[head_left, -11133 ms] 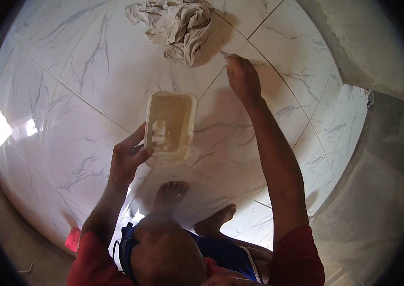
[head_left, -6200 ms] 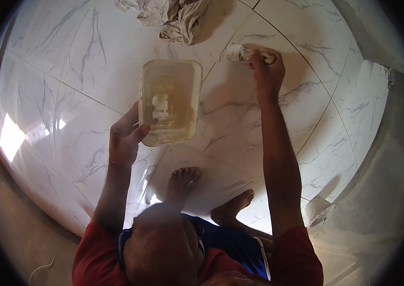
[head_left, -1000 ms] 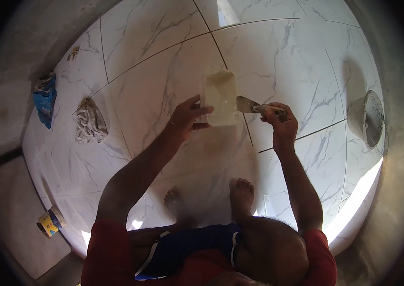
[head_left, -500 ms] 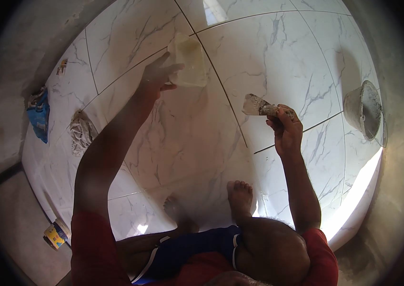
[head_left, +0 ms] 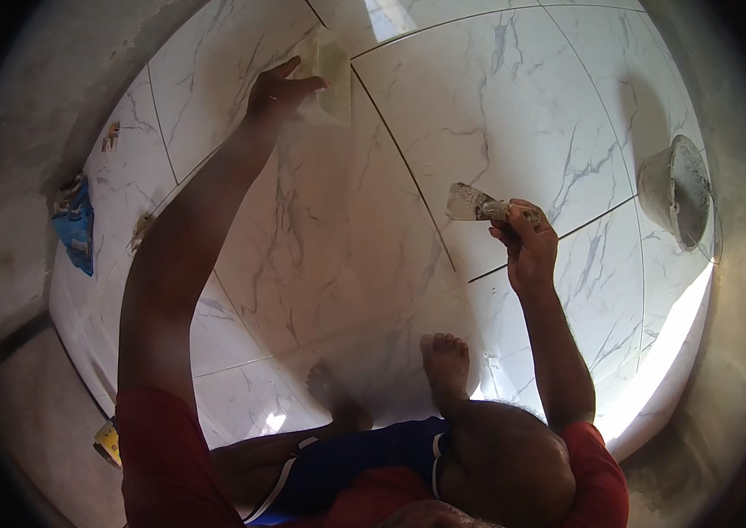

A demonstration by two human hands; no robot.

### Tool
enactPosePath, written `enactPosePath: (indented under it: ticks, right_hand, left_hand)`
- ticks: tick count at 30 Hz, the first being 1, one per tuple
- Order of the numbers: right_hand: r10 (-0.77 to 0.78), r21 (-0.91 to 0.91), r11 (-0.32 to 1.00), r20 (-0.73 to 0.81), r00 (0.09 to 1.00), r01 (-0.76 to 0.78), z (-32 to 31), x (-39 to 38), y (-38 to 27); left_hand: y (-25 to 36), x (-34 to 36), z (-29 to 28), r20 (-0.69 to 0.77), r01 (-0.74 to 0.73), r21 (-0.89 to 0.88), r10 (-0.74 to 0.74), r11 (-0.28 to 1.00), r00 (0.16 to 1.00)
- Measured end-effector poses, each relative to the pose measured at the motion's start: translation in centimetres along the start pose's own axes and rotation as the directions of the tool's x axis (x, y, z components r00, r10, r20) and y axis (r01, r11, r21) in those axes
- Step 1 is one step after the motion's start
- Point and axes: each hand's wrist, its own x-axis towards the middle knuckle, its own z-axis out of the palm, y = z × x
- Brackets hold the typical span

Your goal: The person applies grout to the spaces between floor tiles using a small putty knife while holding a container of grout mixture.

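At the far side, my left hand (head_left: 281, 92) grips the near left edge of a translucent, pale squarish container (head_left: 333, 84), with thumb and fingers closed on it. The container is low over or on the tile floor (head_left: 338, 202); which of these I cannot tell. To the right, my right hand (head_left: 529, 238) pinches the handle of a scraper (head_left: 470, 204) caked with grey residue. Its blade points left, above the dark joint between the tiles.
A grey-smeared bucket (head_left: 674, 194) stands by the right wall. Along the left side lie a blue plastic bag (head_left: 76, 224) and a crumpled cloth (head_left: 141, 231) mostly behind my left forearm. A yellow container (head_left: 107, 443) is near my left sleeve. My feet (head_left: 445, 365) are on the tiles.
My left hand has moved farther away and a little left, the translucent container with it. My left forearm now covers most of the cloth. The right hand and scraper have hardly moved.
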Motion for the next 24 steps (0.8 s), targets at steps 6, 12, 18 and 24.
enactPosePath:
  ticks: [6,12,18,24]
  right_hand:
    - [-0.002,-0.009,1.0,-0.016,1.0,0.002,-0.4,-0.1,-0.2]
    - [0.004,0.001,1.0,-0.006,1.0,-0.004,-0.6,-0.2,0.2]
    - [-0.006,-0.001,1.0,-0.016,1.0,0.006,-1.3,-0.1,0.2]
    - [-0.005,0.001,1.0,-0.025,1.0,0.005,-1.4,-0.1,0.3]
  left_hand:
    - [1.0,0.7,0.1,0.008,-0.055,0.078,0.054,0.995,0.998]
    - [1.5,1.1,-0.6,0.02,-0.068,0.112,0.067,0.991,0.998]
    - [2.4,1.1,0.2,-0.021,-0.094,0.104,0.097,0.99,0.995]
    - [2.0,1.2,0.1,-0.014,-0.092,0.085,0.094,0.992,0.996]
